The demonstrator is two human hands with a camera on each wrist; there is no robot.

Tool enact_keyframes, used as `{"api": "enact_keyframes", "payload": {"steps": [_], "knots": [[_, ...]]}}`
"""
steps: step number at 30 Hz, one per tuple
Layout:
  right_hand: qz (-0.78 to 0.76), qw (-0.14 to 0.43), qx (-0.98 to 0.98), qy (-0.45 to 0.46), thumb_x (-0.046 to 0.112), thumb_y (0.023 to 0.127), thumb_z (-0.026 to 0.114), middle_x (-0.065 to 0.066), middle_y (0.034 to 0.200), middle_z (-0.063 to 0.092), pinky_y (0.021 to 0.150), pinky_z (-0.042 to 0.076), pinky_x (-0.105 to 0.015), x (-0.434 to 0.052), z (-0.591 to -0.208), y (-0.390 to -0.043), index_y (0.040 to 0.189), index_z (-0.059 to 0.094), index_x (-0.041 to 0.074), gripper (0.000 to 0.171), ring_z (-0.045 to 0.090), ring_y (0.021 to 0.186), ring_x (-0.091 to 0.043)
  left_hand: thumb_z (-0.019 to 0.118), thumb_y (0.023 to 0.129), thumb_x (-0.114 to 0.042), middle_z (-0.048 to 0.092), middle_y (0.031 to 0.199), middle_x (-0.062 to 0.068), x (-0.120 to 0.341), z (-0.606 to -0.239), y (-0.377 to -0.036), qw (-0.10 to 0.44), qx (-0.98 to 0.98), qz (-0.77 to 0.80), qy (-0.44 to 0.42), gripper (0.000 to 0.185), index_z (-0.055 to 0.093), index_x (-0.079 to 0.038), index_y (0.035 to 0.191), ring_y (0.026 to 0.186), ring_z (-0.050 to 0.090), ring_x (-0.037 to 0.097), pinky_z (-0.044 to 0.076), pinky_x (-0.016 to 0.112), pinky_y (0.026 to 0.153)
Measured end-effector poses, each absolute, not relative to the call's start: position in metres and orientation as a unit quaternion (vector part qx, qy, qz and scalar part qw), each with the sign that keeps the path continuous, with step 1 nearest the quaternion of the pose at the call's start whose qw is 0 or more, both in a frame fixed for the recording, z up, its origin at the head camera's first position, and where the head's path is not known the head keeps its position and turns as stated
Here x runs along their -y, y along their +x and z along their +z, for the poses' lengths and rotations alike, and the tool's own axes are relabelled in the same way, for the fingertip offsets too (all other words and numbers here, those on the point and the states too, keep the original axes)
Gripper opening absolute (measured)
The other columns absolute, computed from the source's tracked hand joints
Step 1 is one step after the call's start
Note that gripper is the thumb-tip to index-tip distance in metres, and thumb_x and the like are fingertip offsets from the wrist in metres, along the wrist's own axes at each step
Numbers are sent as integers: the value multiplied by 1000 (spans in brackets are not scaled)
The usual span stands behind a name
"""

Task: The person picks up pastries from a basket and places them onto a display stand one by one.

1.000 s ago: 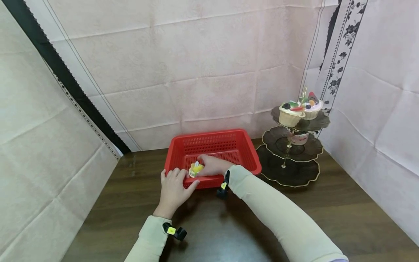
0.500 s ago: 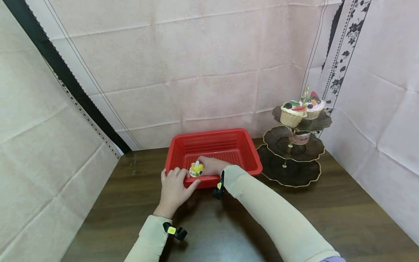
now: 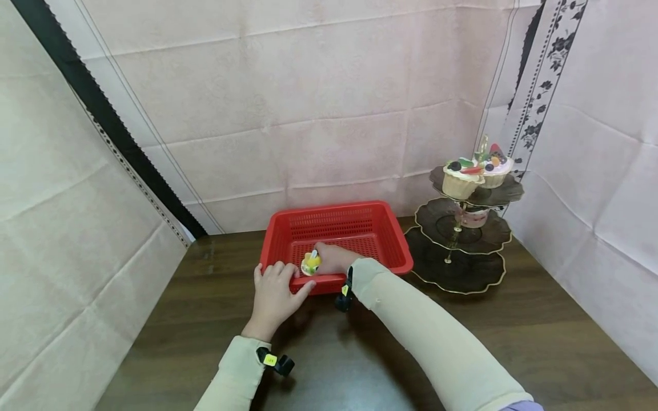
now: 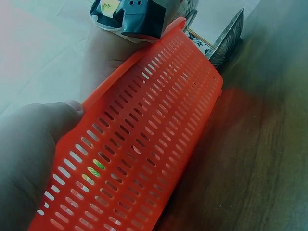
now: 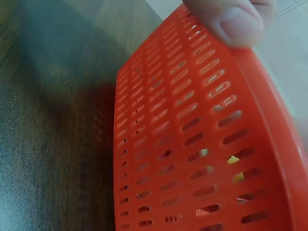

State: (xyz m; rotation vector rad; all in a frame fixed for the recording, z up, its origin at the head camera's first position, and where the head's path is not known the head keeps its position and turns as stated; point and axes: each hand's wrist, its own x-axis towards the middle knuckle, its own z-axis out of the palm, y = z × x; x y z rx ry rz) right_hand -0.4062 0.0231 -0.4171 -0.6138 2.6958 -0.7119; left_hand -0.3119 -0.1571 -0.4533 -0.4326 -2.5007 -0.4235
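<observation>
A red slotted basket [image 3: 380,234] stands on a dark wooden table [image 3: 540,331]. My right hand [image 3: 335,260] reaches over the near rim into it and holds a small yellow cupcake [image 3: 311,264] low inside the front left part. My left hand [image 3: 274,293] grips the basket's near rim, fingers on top and thumb against the front wall. In the left wrist view the thumb [image 4: 43,125] presses the basket wall [image 4: 154,144]. The right wrist view shows the basket wall [image 5: 183,144] with yellow bits behind its slots and a thumb tip [image 5: 236,21] on the rim.
A dark three-tier stand [image 3: 460,271] with gold edges is at the right of the basket, nearly touching it. Two cupcakes [image 3: 457,180] sit on its top tier and a small cup [image 3: 473,217] on the middle one. Pink cloth walls close in the table on three sides.
Almost nothing: my right hand has shifted the yellow cupcake very slightly inside the basket. My left hand stays on the rim.
</observation>
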Motion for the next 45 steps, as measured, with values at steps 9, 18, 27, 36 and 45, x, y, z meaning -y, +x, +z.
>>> {"api": "enact_keyframes", "payload": {"steps": [9, 18, 27, 36, 45], "knots": [[-261, 133, -936, -194, 44, 84, 78, -5, 128, 61, 99, 50, -38, -32, -414, -406, 145, 45, 9, 78, 59, 109, -16, 75, 84, -55, 61, 89, 3, 155, -455, -314, 279, 934, -156, -161, 42, 59, -17, 89, 89, 58, 27, 26, 70, 108], [-315, 111, -928, -163, 50, 75, 83, -2, 110, 62, 88, 54, -37, -49, -403, -404, 136, 48, 11, 81, 61, 96, -17, 76, 83, -55, 59, 87, 2, 155, -455, -313, 282, 933, -154, -161, 42, 57, -18, 88, 89, 58, 27, 27, 70, 107], [-364, 47, -917, -156, 53, 81, 79, 0, 110, 64, 91, 55, -39, -75, -396, -400, 130, 49, 14, 70, 63, 99, -16, 76, 83, -54, 59, 87, 2, 155, -455, -313, 275, 936, -159, -154, 42, 56, -18, 88, 89, 57, 26, 25, 71, 108], [-427, -25, -892, -145, 48, 79, 82, 0, 113, 62, 94, 54, -41, -104, -389, -400, 131, 50, 15, 69, 62, 103, -18, 74, 84, -55, 58, 86, 2, 155, -453, -311, 274, 936, -160, -154, 42, 56, -18, 88, 88, 57, 27, 24, 71, 109], [-437, -67, -888, -129, 52, 80, 81, -5, 129, 57, 104, 48, -48, -129, -375, -389, 141, 46, 15, 80, 57, 115, -23, 74, 85, -54, 58, 86, 2, 157, -452, -311, 280, 933, -161, -161, 41, 56, -18, 88, 87, 57, 27, 24, 71, 109]]}}
